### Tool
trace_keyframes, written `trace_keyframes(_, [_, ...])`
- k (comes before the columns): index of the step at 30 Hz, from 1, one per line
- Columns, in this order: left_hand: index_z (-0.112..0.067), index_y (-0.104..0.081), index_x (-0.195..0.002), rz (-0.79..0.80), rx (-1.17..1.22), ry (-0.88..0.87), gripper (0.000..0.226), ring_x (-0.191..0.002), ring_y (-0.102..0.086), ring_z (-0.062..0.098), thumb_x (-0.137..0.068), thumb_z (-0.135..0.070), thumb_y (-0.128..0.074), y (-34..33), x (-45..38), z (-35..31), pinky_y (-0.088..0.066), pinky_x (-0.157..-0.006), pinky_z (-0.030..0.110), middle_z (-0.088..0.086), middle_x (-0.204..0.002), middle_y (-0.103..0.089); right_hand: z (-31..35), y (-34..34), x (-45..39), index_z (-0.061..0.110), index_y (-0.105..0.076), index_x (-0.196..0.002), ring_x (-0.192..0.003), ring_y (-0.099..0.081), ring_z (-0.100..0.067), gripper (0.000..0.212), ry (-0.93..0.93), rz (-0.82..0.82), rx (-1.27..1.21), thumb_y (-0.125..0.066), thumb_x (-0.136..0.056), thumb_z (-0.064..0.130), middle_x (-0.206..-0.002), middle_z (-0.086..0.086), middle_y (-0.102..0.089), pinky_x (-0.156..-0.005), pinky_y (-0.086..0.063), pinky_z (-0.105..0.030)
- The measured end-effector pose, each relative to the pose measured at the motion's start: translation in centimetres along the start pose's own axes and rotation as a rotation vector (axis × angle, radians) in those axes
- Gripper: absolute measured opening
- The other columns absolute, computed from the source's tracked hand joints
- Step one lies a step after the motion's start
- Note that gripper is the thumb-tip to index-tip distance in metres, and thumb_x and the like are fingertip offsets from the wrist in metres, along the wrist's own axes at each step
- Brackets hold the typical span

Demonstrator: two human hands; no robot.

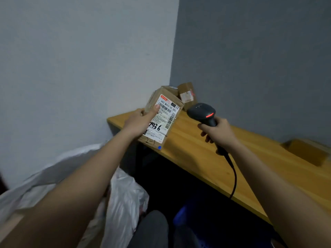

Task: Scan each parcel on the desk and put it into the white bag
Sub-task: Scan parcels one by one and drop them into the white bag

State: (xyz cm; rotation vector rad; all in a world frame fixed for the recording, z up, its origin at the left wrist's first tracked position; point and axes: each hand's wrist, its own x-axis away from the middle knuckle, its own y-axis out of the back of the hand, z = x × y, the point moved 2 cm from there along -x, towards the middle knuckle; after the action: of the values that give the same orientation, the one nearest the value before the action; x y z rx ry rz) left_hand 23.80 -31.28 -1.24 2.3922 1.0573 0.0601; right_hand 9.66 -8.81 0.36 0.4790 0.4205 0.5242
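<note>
The left hand (pixel 138 122) is grasping the brown parcel (pixel 162 116) above the wooden surface (pixel 206 154), label facing up; the right hand (pixel 219 132) is clenching its grip around the black scanner (pixel 203 112); the white bag (pixel 125 197) is lying below left; other parcels (pixel 187 95) are sitting in the corner.

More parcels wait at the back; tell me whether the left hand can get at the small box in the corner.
Probably not yet: the left hand holds the labelled parcel, which stands in front of the small box.

Grey walls (pixel 250 51); perhaps a blue crate (pixel 182 215).
</note>
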Motion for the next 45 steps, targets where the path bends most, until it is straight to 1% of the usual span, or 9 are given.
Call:
trace_keyframes(7, [-0.024, -0.052, -0.113, -0.281, -0.24, 0.147, 0.093, -0.115, -0.051, 0.03, -0.057, -0.096, -0.032, 12.5, 7.2, 6.6, -0.044, -0.095, 0.043, 0.005, -0.118, -0.059, 4.8, -13.6, -0.4, 0.012, -0.057, -0.095, -0.05, -0.056, -0.019, 0.011, 0.044, 0.24, -0.079, -0.065, -0.09, 0.017, -0.073, -0.011, -0.064, -0.047, -0.042, -0.028])
trace_keyframes(10, [-0.023, -0.053, -0.115, -0.325, -0.333, 0.265, 0.102, -0.113, -0.052, 0.029, -0.05, -0.097, -0.03, 16.1, 10.6, 9.9, -0.045, -0.095, 0.043, 0.004, -0.115, -0.059, 5.9, -18.2, 0.1, 0.011, -0.06, -0.09, -0.043, -0.053, -0.016, 0.007, 0.071, 0.287, -0.082, -0.066, -0.088, 0.015, -0.066, -0.009, -0.061, -0.044, -0.041, -0.026])
trace_keyframes(16, [-0.019, -0.06, -0.108, -0.193, -0.527, 0.453, 0.108, -0.098, -0.058, 0.028, -0.047, -0.102, -0.027, 16.0, 15.0, 16.9, -0.05, -0.088, 0.041, 0.005, -0.105, -0.064, 4.8, -22.0, 0.2, 0.02, -0.059, -0.079, -0.05, -0.058, -0.021, 0.009, 0.043, 0.298, -0.072, -0.067, -0.082, 0.018, -0.064, -0.007, -0.064, -0.057, -0.047, -0.035])
trace_keyframes(21, [-0.014, -0.06, -0.121, -0.054, -0.567, 0.575, 0.093, -0.109, -0.058, 0.032, -0.072, -0.089, -0.036, 11.0, 14.3, 22.2, -0.046, -0.094, 0.041, 0.014, -0.121, -0.063, 2.4, -21.6, 0.7, 0.015, -0.059, -0.08, -0.049, -0.057, -0.021, 0.008, -0.008, 0.29, -0.034, -0.067, -0.084, 0.017, -0.065, -0.008, -0.062, -0.051, -0.045, -0.032])
trace_keyframes(26, [-0.003, -0.031, -0.146, -0.078, -0.48, 0.512, 0.087, -0.135, -0.035, 0.038, -0.089, -0.068, -0.042, 7.0, 11.0, 22.7, -0.034, -0.106, 0.048, 0.023, -0.148, -0.033, -0.2, -20.4, 0.4, 0.01, -0.061, -0.095, -0.052, -0.058, -0.021, 0.013, -0.05, 0.275, 0.009, -0.067, -0.087, 0.018, -0.069, -0.008, -0.064, -0.051, -0.045, -0.031])
trace_keyframes(29, [-0.011, -0.062, -0.106, -0.206, -0.568, 0.323, 0.045, -0.098, -0.062, 0.029, -0.1, -0.047, -0.036, 6.7, 9.9, 21.7, -0.048, -0.074, 0.037, 0.011, -0.101, -0.065, -0.9, -19.2, 0.0, 0.012, -0.059, -0.101, -0.058, -0.06, -0.022, 0.015, -0.057, 0.281, 0.03, -0.066, -0.09, 0.02, -0.077, -0.011, -0.066, -0.054, -0.046, -0.032])
trace_keyframes(33, [-0.014, -0.053, -0.093, -0.383, -0.53, 0.101, 0.027, -0.073, -0.054, 0.019, -0.101, -0.037, -0.039, 7.5, 9.2, 17.4, -0.032, -0.054, 0.029, 0.0, -0.08, -0.056, -1.8, -18.2, -0.7, 0.009, -0.059, -0.105, -0.055, -0.058, -0.021, 0.019, -0.087, 0.278, 0.022, -0.065, -0.089, 0.018, -0.076, -0.011, -0.064, -0.052, -0.045, -0.03])
trace_keyframes(37, [-0.015, -0.056, -0.1, -0.366, -0.557, -0.081, 0.027, -0.079, -0.054, 0.02, -0.1, -0.036, -0.041, 6.4, 6.1, 12.6, -0.036, -0.063, 0.031, -0.001, -0.087, -0.056, -2.1, -16.8, -1.8, 0.009, -0.06, -0.104, -0.054, -0.058, -0.023, 0.019, -0.104, 0.248, 0.021, -0.065, -0.089, 0.02, -0.075, -0.012, -0.065, -0.053, -0.046, -0.032])
trace_keyframes(45, [-0.014, -0.058, -0.108, -0.166, -0.575, -0.161, 0.032, -0.1, -0.06, 0.03, -0.098, -0.039, -0.04, -0.8, -7.4, 5.1, -0.049, -0.077, 0.037, 0.008, -0.105, -0.066, -1.5, -10.4, -10.6, 0.017, -0.059, -0.093, -0.059, -0.06, -0.02, 0.006, -0.13, 0.108, 0.03, -0.062, -0.089, 0.019, -0.078, -0.009, -0.065, -0.052, -0.045, -0.03])
